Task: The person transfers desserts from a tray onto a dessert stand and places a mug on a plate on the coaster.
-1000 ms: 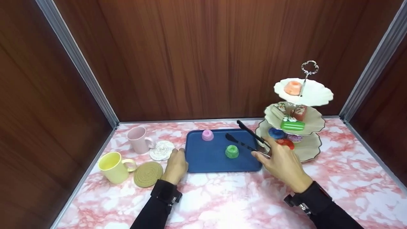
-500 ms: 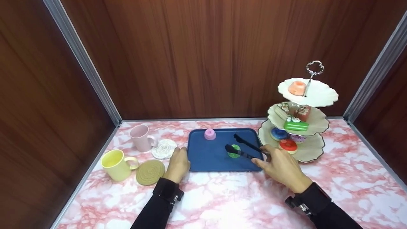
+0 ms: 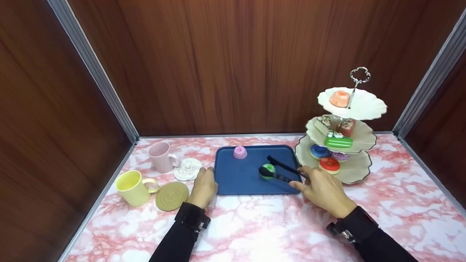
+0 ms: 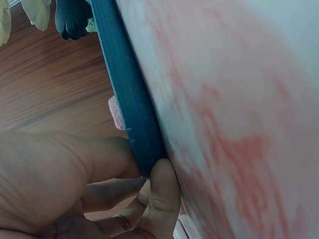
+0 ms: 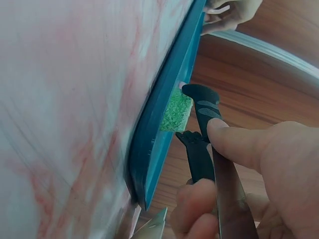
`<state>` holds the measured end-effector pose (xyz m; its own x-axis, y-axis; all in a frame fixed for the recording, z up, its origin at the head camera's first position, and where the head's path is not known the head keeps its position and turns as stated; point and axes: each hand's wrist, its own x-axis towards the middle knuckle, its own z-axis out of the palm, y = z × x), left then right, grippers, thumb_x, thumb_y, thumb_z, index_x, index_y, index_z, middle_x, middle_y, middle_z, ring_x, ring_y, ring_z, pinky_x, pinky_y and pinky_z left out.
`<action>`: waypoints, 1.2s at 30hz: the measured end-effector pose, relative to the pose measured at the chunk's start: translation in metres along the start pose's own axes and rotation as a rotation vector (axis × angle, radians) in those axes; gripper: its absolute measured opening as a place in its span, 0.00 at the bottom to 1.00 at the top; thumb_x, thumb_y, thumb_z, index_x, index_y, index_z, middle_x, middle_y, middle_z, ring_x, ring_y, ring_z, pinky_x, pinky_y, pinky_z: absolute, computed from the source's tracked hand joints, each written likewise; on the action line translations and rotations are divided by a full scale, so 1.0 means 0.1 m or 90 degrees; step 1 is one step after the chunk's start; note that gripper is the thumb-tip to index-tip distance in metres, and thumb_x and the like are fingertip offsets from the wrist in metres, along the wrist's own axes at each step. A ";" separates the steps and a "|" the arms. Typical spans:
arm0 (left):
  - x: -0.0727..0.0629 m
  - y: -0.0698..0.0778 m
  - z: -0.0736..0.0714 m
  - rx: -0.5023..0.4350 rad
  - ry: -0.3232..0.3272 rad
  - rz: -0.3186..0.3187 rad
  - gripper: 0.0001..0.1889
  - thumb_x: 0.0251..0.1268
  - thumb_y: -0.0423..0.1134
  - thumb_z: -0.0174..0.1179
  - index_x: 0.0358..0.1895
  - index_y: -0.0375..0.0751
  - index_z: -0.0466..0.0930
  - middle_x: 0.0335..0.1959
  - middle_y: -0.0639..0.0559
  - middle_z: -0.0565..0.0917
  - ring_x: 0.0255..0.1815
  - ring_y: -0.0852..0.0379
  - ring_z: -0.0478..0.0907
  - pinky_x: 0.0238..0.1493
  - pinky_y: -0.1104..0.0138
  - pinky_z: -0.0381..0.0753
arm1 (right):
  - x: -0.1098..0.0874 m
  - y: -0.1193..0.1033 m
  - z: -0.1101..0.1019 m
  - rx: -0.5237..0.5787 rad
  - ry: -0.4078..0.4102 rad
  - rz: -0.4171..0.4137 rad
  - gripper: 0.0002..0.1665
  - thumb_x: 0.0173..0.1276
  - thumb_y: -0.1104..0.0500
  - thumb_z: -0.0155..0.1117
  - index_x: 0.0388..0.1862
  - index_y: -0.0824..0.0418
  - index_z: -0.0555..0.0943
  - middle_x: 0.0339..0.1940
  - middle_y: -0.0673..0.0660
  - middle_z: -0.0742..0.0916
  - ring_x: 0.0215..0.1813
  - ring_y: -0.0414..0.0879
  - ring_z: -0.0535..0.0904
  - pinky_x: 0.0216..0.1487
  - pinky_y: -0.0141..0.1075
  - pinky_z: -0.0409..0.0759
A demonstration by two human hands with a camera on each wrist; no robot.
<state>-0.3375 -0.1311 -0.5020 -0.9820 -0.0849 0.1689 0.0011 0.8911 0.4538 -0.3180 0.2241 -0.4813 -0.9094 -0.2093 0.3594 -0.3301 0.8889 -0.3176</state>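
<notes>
My left hand [image 3: 204, 187] pinches the left edge of a dark blue tray [image 3: 233, 182], thumb on one side of the rim and a fingertip on the other in the left wrist view. In my right hand [image 3: 324, 187] is a pair of tongs [image 3: 285, 168] with black heads and metal arms. Their two tips are apart and overlap a small green ring-shaped cake [image 3: 269, 168] on the tray's right half. In the right wrist view one black head is right at the top of the green cake [image 5: 175, 112]. A pink cake [image 3: 240, 152] sits near the tray's back edge.
On the right stands a three-tier stand [image 3: 355, 171] bearing several cakes and doughnuts. To the left are a pink mug [image 3: 160, 158], a yellow mug [image 3: 134, 191], a white coaster [image 3: 187, 169] and a tan coaster [image 3: 172, 196]. Wooden walls [image 3: 233, 72] enclose the pink marbled table [image 3: 247, 229].
The tongs have come down and toward me from behind the green cake to around it. My left hand stays at the tray's edge. The head view has shifted slightly.
</notes>
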 end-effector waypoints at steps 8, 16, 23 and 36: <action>0.01 0.00 0.00 0.004 -0.001 -0.005 0.20 0.52 0.29 0.55 0.52 0.35 0.74 0.45 0.39 0.74 0.48 0.44 0.76 0.54 0.57 0.75 | -0.01 0.02 0.00 -0.024 0.002 -0.012 0.32 0.51 0.30 0.62 0.51 0.45 0.79 0.16 0.41 0.76 0.19 0.39 0.71 0.16 0.34 0.62; 0.01 -0.01 0.01 -0.004 0.004 0.007 0.19 0.52 0.27 0.54 0.51 0.34 0.74 0.44 0.39 0.74 0.47 0.44 0.76 0.54 0.57 0.75 | -0.02 0.07 -0.04 -0.036 -0.028 -0.009 0.35 0.50 0.30 0.63 0.54 0.46 0.78 0.19 0.47 0.79 0.16 0.40 0.68 0.15 0.35 0.60; 0.00 -0.02 0.00 -0.007 0.000 0.001 0.20 0.52 0.28 0.55 0.52 0.35 0.74 0.44 0.39 0.74 0.47 0.44 0.76 0.53 0.57 0.76 | -0.02 0.09 -0.08 -0.019 -0.053 0.016 0.29 0.49 0.34 0.67 0.45 0.49 0.78 0.20 0.47 0.75 0.18 0.42 0.69 0.16 0.35 0.60; 0.01 -0.01 0.02 -0.009 -0.001 -0.006 0.20 0.52 0.29 0.56 0.52 0.34 0.74 0.45 0.38 0.74 0.47 0.43 0.77 0.53 0.56 0.77 | -0.03 0.17 -0.08 0.028 0.002 -0.015 0.20 0.48 0.38 0.70 0.31 0.50 0.81 0.18 0.45 0.76 0.19 0.39 0.69 0.18 0.33 0.63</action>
<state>-0.3390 -0.1312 -0.5036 -0.9822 -0.0930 0.1632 -0.0061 0.8841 0.4673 -0.3188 0.2427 -0.4808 -0.9004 -0.2284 0.3703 -0.3622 0.8651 -0.3470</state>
